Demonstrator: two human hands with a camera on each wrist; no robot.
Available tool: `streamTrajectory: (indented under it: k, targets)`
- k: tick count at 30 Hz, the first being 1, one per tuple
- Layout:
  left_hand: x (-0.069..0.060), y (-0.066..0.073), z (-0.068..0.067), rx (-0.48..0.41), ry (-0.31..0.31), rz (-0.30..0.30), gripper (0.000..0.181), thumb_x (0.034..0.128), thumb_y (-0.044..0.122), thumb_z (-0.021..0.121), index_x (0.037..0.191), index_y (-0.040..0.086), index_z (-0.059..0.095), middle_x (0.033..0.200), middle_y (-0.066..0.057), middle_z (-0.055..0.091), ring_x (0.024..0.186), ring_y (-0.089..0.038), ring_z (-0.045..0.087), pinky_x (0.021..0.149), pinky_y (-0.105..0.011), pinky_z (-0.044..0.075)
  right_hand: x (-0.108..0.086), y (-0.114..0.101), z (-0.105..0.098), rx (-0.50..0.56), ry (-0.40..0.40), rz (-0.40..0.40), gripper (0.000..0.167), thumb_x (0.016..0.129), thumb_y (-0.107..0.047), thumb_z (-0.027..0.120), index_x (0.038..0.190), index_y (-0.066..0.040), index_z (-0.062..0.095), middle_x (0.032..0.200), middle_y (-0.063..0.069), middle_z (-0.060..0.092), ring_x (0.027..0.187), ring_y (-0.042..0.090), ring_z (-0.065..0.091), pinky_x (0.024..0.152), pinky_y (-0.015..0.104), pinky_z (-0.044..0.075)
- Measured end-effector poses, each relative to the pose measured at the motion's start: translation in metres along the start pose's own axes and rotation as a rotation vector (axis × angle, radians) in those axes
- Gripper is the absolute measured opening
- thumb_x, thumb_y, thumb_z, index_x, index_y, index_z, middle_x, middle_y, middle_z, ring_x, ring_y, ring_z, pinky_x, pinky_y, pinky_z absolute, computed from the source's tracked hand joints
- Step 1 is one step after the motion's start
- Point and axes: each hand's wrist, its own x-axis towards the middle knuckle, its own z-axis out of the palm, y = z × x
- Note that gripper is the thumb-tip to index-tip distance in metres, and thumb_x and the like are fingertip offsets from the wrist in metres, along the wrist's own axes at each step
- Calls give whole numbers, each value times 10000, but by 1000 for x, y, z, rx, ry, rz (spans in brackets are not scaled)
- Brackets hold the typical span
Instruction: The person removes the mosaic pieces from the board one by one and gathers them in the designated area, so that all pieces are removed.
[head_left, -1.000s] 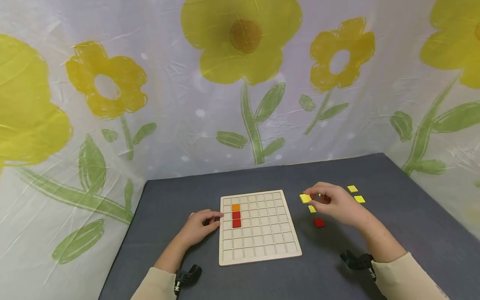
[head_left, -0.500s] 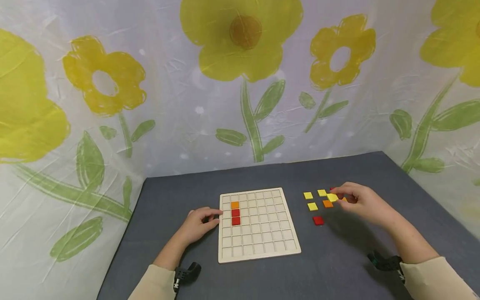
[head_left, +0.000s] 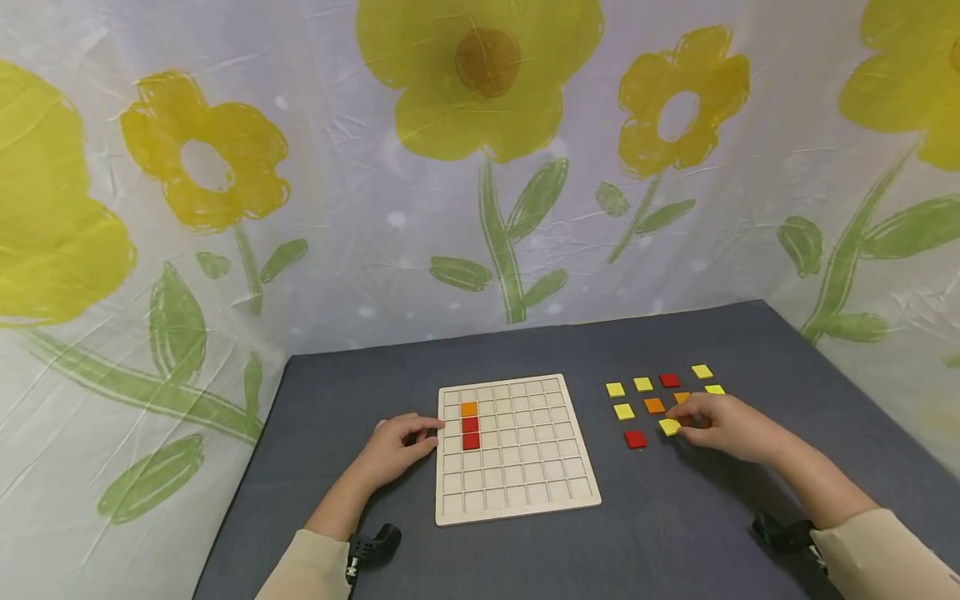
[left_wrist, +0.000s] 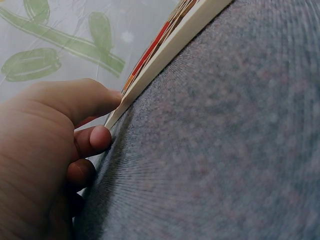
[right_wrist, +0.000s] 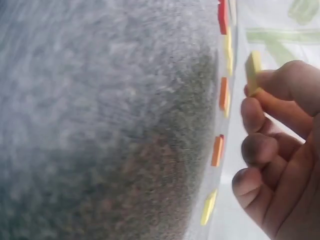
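Observation:
A light wooden grid board (head_left: 525,477) lies on the dark table. One orange tile (head_left: 468,409) and two red tiles fill a short column near its left side. At the board's left edge rests my left hand (head_left: 400,450), with thumb and fingertips against the rim; the left wrist view shows this contact too. To the right, my right hand (head_left: 731,427) pinches a yellow square tile (head_left: 668,427) between thumb and forefinger. In the right wrist view the pinched tile (right_wrist: 253,72) appears edge-on, apart from the tiles on the table.
Several loose tiles lie right of the board, among them a red tile (head_left: 635,439), an orange tile (head_left: 654,406) and a yellow tile (head_left: 615,389). The right hand partly covers an orange tile (head_left: 681,397). A flowered cloth (head_left: 337,250) hangs behind the table.
My right hand has moved right across the loose tiles, then down toward the near side, still pinching the yellow tile. The left hand stays at the board's edge.

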Motion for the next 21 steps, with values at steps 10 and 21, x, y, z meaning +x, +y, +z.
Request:
streamTrajectory:
  k: [10,21]
  targets:
    - [1,1,0,7,-1,-18,265,946,216,758,1210,212,772,757,123,508,699,-72,472,789,-416,261,7,5,8,-82,-46,-12,304,970,-142,708,1254,-34,719,934,-42,658,680,33,495,608,273,418]
    - [0,2,0,3,-2,-19,255,944,209,760,1199,214,774,752,123,504,698,-72,470,798,-421,266,9,4,12,-148,-26,-6,296,950,-129,732,1237,-58,722,748,-100,511,596,43,425,574,276,362]
